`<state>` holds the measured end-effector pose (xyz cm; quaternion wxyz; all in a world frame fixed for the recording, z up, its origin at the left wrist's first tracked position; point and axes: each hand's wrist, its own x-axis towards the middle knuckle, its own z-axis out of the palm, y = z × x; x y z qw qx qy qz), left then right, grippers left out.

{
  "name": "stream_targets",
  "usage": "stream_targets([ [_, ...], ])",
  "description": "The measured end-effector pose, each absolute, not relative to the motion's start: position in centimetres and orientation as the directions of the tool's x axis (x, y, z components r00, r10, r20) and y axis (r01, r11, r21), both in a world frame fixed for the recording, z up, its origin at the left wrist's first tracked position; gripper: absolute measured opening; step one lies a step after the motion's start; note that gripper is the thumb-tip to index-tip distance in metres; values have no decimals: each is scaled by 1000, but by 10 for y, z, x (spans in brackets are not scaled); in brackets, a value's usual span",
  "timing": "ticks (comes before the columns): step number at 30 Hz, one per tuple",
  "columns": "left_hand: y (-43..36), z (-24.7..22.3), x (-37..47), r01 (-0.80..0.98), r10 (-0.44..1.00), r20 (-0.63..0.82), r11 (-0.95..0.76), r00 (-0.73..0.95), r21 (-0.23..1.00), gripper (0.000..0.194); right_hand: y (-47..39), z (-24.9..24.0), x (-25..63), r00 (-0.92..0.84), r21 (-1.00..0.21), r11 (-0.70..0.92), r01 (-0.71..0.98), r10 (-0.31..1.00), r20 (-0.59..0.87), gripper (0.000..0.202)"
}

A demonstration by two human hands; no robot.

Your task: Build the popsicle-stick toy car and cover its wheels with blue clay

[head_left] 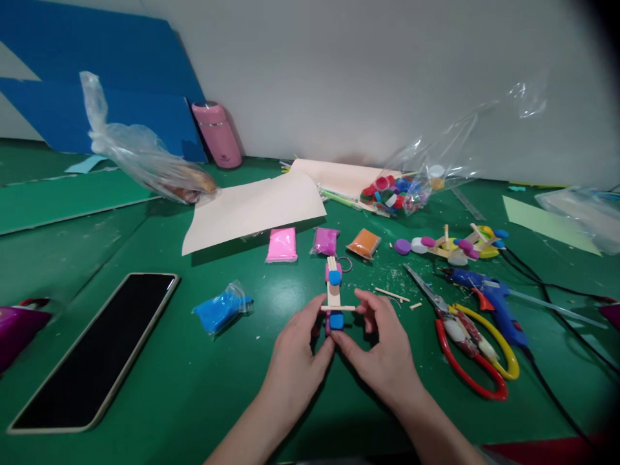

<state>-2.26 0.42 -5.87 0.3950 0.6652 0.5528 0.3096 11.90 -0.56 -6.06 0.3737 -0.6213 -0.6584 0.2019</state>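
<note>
Green below: pinching stick toy [334, 298] by its near end with left hand [298, 342] and right hand [380, 345], mid-table [159, 368], presumably for steadiness; scissors [462, 334] and glue gun [504, 310] at right, likely for reach.

A dark-screened phone [97, 355] lies face up on the green desk [194, 400], toward its left side near the front edge. At the back edge, left of the middle, stands a pink bottle [217, 135], just beside a blue board [97, 39] propped upright. In front of them sits a clear knotted plastic bag [145, 158] with something brown inside, near a large pale sheet of paper [256, 210]. Toward the back right corner lies a light green sheet [547, 226], alongside a clear plastic packet [586, 216].
</note>
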Motion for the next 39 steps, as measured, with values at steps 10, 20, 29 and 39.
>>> stream_targets([
  [10,2,-61,-24,490,979,-14,-89,202,867,48,-7,-62,125,53,-787,120,605,980,191,51],
  [20,-12,-60,-26,606,972,216,-229,96,762,24,-14,-60,128,29,-845,131,518,985,171,14],
  [29,-25,-68,-20,669,937,297,-342,185,660,37,-24,-60,125,-90,-860,184,476,983,161,27],
  [39,-25,-69,-18,664,944,280,-325,177,673,38,-24,-59,124,-122,-815,199,544,980,157,31],
])
